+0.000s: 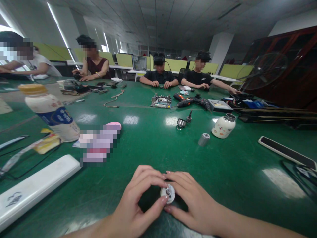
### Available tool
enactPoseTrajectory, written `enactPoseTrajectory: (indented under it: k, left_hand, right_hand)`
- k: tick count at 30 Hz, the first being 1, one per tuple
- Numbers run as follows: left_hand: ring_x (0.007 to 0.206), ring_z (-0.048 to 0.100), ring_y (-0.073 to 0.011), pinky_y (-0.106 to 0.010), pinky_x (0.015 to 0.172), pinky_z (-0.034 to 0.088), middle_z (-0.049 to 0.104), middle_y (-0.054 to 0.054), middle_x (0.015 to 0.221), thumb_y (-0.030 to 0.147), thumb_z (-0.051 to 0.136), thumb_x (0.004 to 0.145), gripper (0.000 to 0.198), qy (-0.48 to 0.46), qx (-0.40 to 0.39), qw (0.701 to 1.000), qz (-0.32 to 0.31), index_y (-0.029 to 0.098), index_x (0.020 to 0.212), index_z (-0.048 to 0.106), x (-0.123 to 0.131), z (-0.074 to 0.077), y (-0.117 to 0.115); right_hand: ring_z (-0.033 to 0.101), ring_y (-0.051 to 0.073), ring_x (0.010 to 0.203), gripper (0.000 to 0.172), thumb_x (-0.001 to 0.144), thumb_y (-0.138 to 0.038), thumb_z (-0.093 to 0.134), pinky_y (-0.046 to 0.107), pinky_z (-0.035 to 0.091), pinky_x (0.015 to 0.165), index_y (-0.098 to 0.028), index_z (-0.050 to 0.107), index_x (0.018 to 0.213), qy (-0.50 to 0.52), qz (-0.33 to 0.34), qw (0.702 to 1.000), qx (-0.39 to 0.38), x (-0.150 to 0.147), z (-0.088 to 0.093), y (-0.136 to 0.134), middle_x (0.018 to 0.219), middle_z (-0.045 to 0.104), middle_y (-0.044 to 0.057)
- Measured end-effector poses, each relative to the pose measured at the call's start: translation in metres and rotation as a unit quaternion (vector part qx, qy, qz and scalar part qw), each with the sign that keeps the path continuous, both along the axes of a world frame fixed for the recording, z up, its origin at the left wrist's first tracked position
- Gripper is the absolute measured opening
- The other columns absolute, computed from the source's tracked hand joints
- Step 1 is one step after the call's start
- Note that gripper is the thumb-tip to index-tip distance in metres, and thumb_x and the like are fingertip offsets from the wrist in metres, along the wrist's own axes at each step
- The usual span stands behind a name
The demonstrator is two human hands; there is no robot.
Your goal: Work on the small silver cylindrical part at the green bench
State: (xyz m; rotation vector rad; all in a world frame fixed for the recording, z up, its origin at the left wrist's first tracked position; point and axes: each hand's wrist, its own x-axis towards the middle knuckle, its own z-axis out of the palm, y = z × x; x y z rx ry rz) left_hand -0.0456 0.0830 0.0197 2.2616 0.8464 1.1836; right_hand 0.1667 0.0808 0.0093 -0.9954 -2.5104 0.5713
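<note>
Two hands, both mine, are engaged on one small round part [167, 193], and every position below is given relative to that part. The green table [153, 145] lies under it and runs well beyond it on all sides; four other people sit at the far edge, well apart from it. A long white bar [37, 188] lies far to its left, and a capped white bottle [52, 114] stands beyond the bar, further left. A white flask body [224, 126] with an open mouth stands beyond the part to its right, and a dark phone [287, 152] lies far right. My left hand [138, 203] closes on the part's left side, thumb below and fingers curled over the top, in a pinch. My right hand [192, 203] closes on the right side in the same manner, fingertips meeting those of the left above it. A short grey cylinder [203, 139] stands beyond the part, slightly right, short of the flask. The part itself is a pale disc with a dark centre pin, held near the table edge closest to me; whether it rests on the surface I cannot tell. In my judgement, the work wants pressure on the rim only, fingers clear of the centre pin, one hand steadying while the other turns, and the part kept low over the table against a drop.
</note>
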Motion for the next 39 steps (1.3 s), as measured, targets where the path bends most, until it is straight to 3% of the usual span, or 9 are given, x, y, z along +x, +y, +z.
enactPoseTrajectory:
  k: [5, 13, 28, 39]
  left_hand:
    - [0.112, 0.055, -0.0198, -0.036, 0.098, 0.042, 0.07, -0.004, 0.11, 0.007, 0.058, 0.083, 0.028, 0.065, 0.108, 0.991, -0.043, 0.021, 0.108, 0.062, -0.002, 0.002, -0.002]
    - [0.124, 0.045, -0.0247, -0.04, 0.097, 0.04, 0.066, -0.002, 0.122, 0.01, 0.054, 0.088, 0.034, 0.153, 0.215, 0.964, -0.005, 0.021, 0.12, 0.061, -0.009, -0.003, -0.003]
    - [0.124, 0.045, -0.0245, -0.04, 0.095, 0.044, 0.064, -0.005, 0.125, 0.01, 0.053, 0.089, 0.037, 0.151, 0.221, 0.964, -0.007, 0.02, 0.124, 0.059, -0.012, -0.007, -0.004]
    - [0.127, 0.043, -0.023, -0.039, 0.098, 0.04, 0.065, -0.005, 0.124, 0.01, 0.048, 0.092, 0.038, 0.173, 0.22, 0.96, -0.016, 0.019, 0.128, 0.054, -0.009, 0.001, -0.006]
  right_hand:
    - [0.044, 0.02, 0.128, 0.036, 0.087, -0.033, 0.058, 0.038, 0.034, 0.109, -0.017, 0.055, 0.12, 0.0, -0.002, 1.0, 0.01, 0.0, -0.003, 0.0, 0.136, 0.052, 0.01]
    - [0.044, 0.02, 0.128, 0.036, 0.086, -0.029, 0.057, 0.038, 0.035, 0.108, -0.016, 0.054, 0.12, 0.009, 0.009, 1.0, 0.023, 0.001, -0.005, 0.001, 0.136, 0.052, 0.01]
    - [0.046, 0.022, 0.127, 0.036, 0.088, -0.031, 0.057, 0.042, 0.037, 0.107, -0.016, 0.054, 0.121, 0.002, 0.009, 1.0, 0.026, -0.001, -0.003, 0.001, 0.134, 0.053, 0.013]
    - [0.046, 0.023, 0.127, 0.045, 0.088, -0.03, 0.058, 0.044, 0.037, 0.107, -0.016, 0.048, 0.129, 0.008, 0.017, 0.999, 0.045, 0.002, -0.007, 0.001, 0.134, 0.052, 0.014]
